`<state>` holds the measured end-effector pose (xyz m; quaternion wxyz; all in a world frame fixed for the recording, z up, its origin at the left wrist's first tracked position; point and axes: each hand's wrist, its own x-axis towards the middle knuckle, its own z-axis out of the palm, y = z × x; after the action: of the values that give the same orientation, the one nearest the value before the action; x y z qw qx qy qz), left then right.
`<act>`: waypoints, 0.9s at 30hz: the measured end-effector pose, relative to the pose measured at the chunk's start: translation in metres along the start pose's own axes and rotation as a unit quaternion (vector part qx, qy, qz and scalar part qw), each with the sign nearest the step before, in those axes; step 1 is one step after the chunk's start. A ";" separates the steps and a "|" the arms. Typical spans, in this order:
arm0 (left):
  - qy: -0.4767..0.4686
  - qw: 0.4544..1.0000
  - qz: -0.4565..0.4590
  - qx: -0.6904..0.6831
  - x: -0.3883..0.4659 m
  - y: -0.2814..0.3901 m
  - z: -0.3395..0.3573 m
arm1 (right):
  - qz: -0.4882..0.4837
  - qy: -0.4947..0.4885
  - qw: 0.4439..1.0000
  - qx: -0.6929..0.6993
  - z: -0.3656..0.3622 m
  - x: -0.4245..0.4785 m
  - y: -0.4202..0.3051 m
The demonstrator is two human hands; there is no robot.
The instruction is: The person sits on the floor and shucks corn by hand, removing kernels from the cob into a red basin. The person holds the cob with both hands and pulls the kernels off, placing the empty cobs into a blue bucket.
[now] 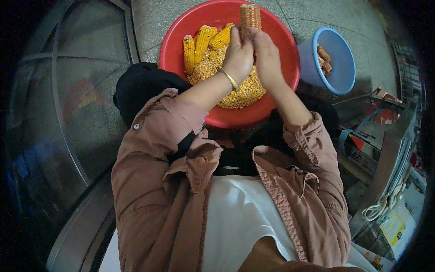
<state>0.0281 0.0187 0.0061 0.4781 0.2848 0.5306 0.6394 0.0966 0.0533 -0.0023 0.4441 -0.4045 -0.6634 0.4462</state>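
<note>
Both hands meet around a bare corn cob (250, 17) above a red plastic basin (217, 119). My left hand (240, 56), with a gold-coloured bangle at its wrist, grips the cob's lower part from the left. My right hand (268, 57) closes on it from the right. The cob's upper end sticks out beyond the fingers; its lower part is mostly hidden. Under the hands lies a heap of loose yellow corn kernels (242, 97). Several ears of corn (204, 42), still with kernels, rest on the heap at the basin's left side.
A light blue plastic bucket (343, 81) with several stripped cobs (324, 61) stands on the speckled floor (367, 44), right of the basin. Farther right are boxes (387, 115) and a bundled white cord (377, 210). Framed glass panels (91, 40) stand at the left.
</note>
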 end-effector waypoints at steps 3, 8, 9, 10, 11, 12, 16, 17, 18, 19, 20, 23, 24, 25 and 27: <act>0.017 0.999 0.027 -0.030 -0.001 -0.011 -0.001 | -0.049 -0.009 0.998 -0.047 0.001 -0.006 -0.009; 0.007 0.998 0.041 0.047 0.003 -0.005 -0.008 | -0.098 -0.081 0.970 -0.209 -0.018 0.001 0.002; 0.000 0.998 0.028 0.052 0.005 -0.003 -0.010 | -0.122 -0.092 0.962 -0.226 -0.022 0.003 0.004; -0.006 0.998 0.016 0.056 0.006 -0.002 -0.013 | -0.145 -0.103 0.953 -0.243 -0.026 0.004 0.005; -0.018 0.999 -0.015 0.030 0.006 -0.004 -0.016 | -0.169 -0.113 0.944 -0.260 -0.029 0.004 0.007; -0.031 0.999 -0.044 0.001 0.007 -0.006 -0.020 | -0.166 -0.129 0.936 -0.282 -0.031 0.004 0.008; -0.053 0.983 -0.147 -0.093 0.009 -0.003 -0.022 | -0.158 -0.122 0.931 -0.306 -0.030 0.002 0.013; -0.061 0.972 -0.191 -0.122 0.009 0.003 -0.023 | -0.158 -0.102 0.936 -0.296 -0.028 0.002 0.013; -0.087 0.968 -0.200 -0.122 0.008 0.009 -0.025 | -0.140 -0.100 0.946 -0.275 -0.028 0.004 0.010; -0.094 0.965 -0.200 -0.140 0.008 0.013 -0.027 | -0.122 -0.099 0.954 -0.254 -0.029 0.006 0.005; -0.102 0.962 -0.199 -0.158 0.008 0.015 -0.028 | -0.105 -0.097 0.962 -0.233 -0.029 0.007 0.002; -0.097 0.970 -0.171 -0.142 0.010 0.011 -0.029 | 0.014 -0.123 0.985 -0.121 -0.027 0.005 -0.002; -0.088 0.976 -0.158 -0.124 0.009 0.007 -0.029 | 0.009 -0.126 0.979 -0.162 -0.025 0.001 -0.005; -0.088 0.981 -0.135 -0.105 0.009 0.005 -0.029 | 0.004 -0.129 0.970 -0.204 -0.023 -0.003 -0.010; -0.090 0.990 -0.090 -0.065 0.007 -0.001 -0.027 | -0.014 -0.128 0.964 -0.234 -0.023 -0.004 -0.011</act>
<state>0.0023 0.0144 -0.0029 0.5972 0.2605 0.4658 0.5988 0.1178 0.0515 0.0120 0.2546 -0.4272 -0.8063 0.3203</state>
